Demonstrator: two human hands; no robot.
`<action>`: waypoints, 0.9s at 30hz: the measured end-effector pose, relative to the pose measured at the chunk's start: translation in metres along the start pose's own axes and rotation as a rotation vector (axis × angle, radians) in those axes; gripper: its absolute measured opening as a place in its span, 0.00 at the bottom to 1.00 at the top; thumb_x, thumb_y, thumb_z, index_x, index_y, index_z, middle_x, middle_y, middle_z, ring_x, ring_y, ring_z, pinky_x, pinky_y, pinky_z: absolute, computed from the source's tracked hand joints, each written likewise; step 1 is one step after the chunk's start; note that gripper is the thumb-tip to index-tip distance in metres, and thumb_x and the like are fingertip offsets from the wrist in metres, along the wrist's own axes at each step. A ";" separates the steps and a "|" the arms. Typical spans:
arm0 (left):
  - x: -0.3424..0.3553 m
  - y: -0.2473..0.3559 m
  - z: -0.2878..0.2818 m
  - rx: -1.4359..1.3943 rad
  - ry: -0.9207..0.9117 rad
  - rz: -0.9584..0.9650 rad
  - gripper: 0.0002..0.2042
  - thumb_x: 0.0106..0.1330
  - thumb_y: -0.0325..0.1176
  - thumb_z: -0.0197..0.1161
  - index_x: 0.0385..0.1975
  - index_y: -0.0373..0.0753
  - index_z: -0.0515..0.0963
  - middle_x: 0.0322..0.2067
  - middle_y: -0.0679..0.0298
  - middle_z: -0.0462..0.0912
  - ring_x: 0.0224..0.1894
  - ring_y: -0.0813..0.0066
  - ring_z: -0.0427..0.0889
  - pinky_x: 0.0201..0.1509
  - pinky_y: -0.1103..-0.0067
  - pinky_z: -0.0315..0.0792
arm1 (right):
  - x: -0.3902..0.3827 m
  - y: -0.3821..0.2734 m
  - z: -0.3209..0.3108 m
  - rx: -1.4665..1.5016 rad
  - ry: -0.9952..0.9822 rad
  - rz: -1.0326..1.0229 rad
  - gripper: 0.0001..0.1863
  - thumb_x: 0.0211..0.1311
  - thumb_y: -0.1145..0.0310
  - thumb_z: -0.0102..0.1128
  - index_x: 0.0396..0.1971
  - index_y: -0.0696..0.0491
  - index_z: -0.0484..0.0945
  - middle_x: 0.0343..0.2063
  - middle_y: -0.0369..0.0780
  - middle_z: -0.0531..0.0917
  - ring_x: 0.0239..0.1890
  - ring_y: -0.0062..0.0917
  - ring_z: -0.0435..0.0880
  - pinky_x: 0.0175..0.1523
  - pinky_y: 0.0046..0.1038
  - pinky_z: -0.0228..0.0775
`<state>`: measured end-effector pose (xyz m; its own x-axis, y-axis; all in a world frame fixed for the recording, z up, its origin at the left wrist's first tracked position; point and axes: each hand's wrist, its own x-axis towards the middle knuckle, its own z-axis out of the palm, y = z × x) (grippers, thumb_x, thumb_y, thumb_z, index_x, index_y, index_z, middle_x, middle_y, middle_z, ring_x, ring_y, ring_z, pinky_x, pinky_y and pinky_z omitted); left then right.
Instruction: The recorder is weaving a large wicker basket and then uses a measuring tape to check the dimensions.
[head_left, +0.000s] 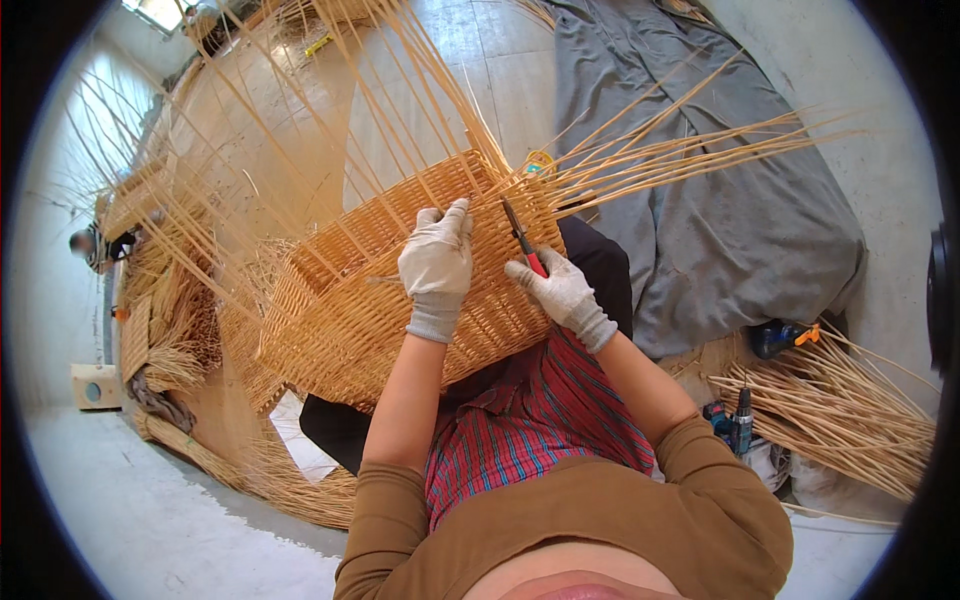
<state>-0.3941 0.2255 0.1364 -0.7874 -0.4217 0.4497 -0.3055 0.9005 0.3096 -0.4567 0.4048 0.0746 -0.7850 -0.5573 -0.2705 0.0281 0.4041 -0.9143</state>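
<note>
A tan woven basket [380, 345] lies across my lap, long loose reeds [680, 150] fanning out from its upper edge. My gloved left hand [435, 260] rests on the basket's middle, fingers bent and closed at the edge where upright reeds rise; exactly what they pinch is partly hidden. Just right of it, my gloved right hand [555, 290] grips a red-handled cutting tool [525, 245], its dark tip against the weave near the basket's upper right corner. A small yellow round item [539, 162] sits behind that corner, partly hidden.
A grey cloth [730, 250] covers the right side. Below it lie power tools [741, 425] and cane bundles [840, 400]. More weaving material [180, 330] is piled at left. Two other people [95, 250] are at the far left and top left, near a small box [95, 372].
</note>
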 end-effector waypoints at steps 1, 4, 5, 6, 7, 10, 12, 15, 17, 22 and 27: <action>0.002 -0.003 0.000 0.061 -0.012 0.014 0.10 0.67 0.37 0.63 0.46 0.48 0.84 0.39 0.60 0.83 0.34 0.59 0.84 0.34 0.66 0.77 | 0.000 0.002 0.000 0.005 0.003 0.007 0.36 0.58 0.35 0.65 0.42 0.59 0.80 0.32 0.47 0.84 0.39 0.37 0.84 0.46 0.36 0.74; 0.013 -0.003 -0.001 0.147 -0.015 -0.019 0.07 0.67 0.37 0.62 0.42 0.48 0.81 0.39 0.58 0.83 0.32 0.57 0.84 0.32 0.63 0.76 | -0.005 0.004 -0.001 0.120 -0.034 0.041 0.29 0.59 0.44 0.70 0.37 0.59 0.80 0.24 0.41 0.81 0.30 0.26 0.80 0.38 0.30 0.73; 0.019 -0.001 -0.001 0.173 -0.005 -0.069 0.06 0.68 0.38 0.61 0.40 0.48 0.79 0.38 0.58 0.83 0.32 0.56 0.84 0.31 0.63 0.76 | -0.009 0.005 0.000 0.233 -0.015 0.047 0.26 0.61 0.47 0.71 0.36 0.59 0.79 0.22 0.38 0.79 0.28 0.22 0.77 0.35 0.28 0.72; 0.023 0.003 -0.002 0.172 -0.005 -0.068 0.06 0.68 0.38 0.61 0.40 0.48 0.79 0.38 0.58 0.83 0.32 0.56 0.84 0.31 0.63 0.76 | -0.013 0.007 0.001 0.346 0.003 0.053 0.23 0.62 0.51 0.72 0.36 0.58 0.79 0.21 0.36 0.77 0.26 0.18 0.75 0.33 0.26 0.71; 0.028 0.007 -0.004 0.171 -0.050 -0.154 0.05 0.68 0.38 0.60 0.39 0.48 0.78 0.36 0.57 0.82 0.32 0.56 0.84 0.31 0.62 0.76 | -0.017 0.006 -0.001 0.374 -0.012 0.086 0.20 0.63 0.54 0.71 0.35 0.58 0.79 0.22 0.35 0.78 0.26 0.17 0.76 0.34 0.25 0.71; 0.020 0.006 -0.002 0.193 -0.143 -0.137 0.05 0.68 0.37 0.61 0.41 0.49 0.77 0.35 0.56 0.81 0.32 0.56 0.84 0.31 0.62 0.76 | -0.023 0.007 -0.006 0.266 0.033 0.013 0.19 0.64 0.55 0.71 0.36 0.57 0.79 0.22 0.36 0.78 0.27 0.18 0.75 0.35 0.24 0.71; 0.007 0.006 -0.003 0.213 -0.196 -0.039 0.08 0.67 0.37 0.61 0.44 0.50 0.78 0.36 0.56 0.81 0.33 0.56 0.84 0.31 0.62 0.76 | -0.025 0.006 -0.014 0.254 0.073 -0.040 0.19 0.64 0.56 0.71 0.37 0.57 0.79 0.23 0.35 0.78 0.27 0.17 0.75 0.36 0.24 0.72; -0.002 0.022 -0.008 0.136 -0.017 -0.054 0.18 0.67 0.36 0.61 0.57 0.52 0.77 0.38 0.56 0.78 0.35 0.56 0.84 0.34 0.62 0.77 | -0.031 -0.006 -0.023 0.213 0.154 -0.116 0.18 0.63 0.57 0.72 0.38 0.57 0.78 0.24 0.35 0.79 0.28 0.17 0.75 0.37 0.24 0.72; 0.009 0.034 -0.002 0.101 -0.033 -0.048 0.16 0.67 0.37 0.62 0.55 0.52 0.79 0.38 0.57 0.79 0.35 0.57 0.84 0.35 0.63 0.77 | -0.030 -0.009 -0.025 0.229 0.180 -0.131 0.18 0.62 0.60 0.73 0.40 0.57 0.77 0.25 0.35 0.80 0.30 0.15 0.76 0.38 0.24 0.73; 0.014 0.040 0.010 -0.208 0.142 0.085 0.07 0.67 0.32 0.65 0.42 0.45 0.81 0.32 0.57 0.79 0.32 0.56 0.82 0.34 0.64 0.75 | -0.025 -0.004 -0.024 0.090 0.340 -0.228 0.29 0.57 0.56 0.76 0.50 0.56 0.73 0.30 0.37 0.82 0.32 0.23 0.80 0.42 0.27 0.74; -0.033 -0.003 -0.020 -0.491 0.434 -0.036 0.04 0.65 0.21 0.64 0.38 0.36 0.79 0.32 0.60 0.78 0.35 0.63 0.78 0.38 0.72 0.75 | -0.017 -0.026 -0.030 -0.713 0.627 -0.661 0.48 0.37 0.55 0.81 0.62 0.53 0.69 0.49 0.40 0.79 0.54 0.38 0.76 0.63 0.40 0.62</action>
<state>-0.3567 0.2348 0.1380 -0.4625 -0.5477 0.6973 0.0335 0.7750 0.6310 -0.4625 0.4256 0.1120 -0.6908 -0.4361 0.5767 -0.7017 0.5967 -0.3894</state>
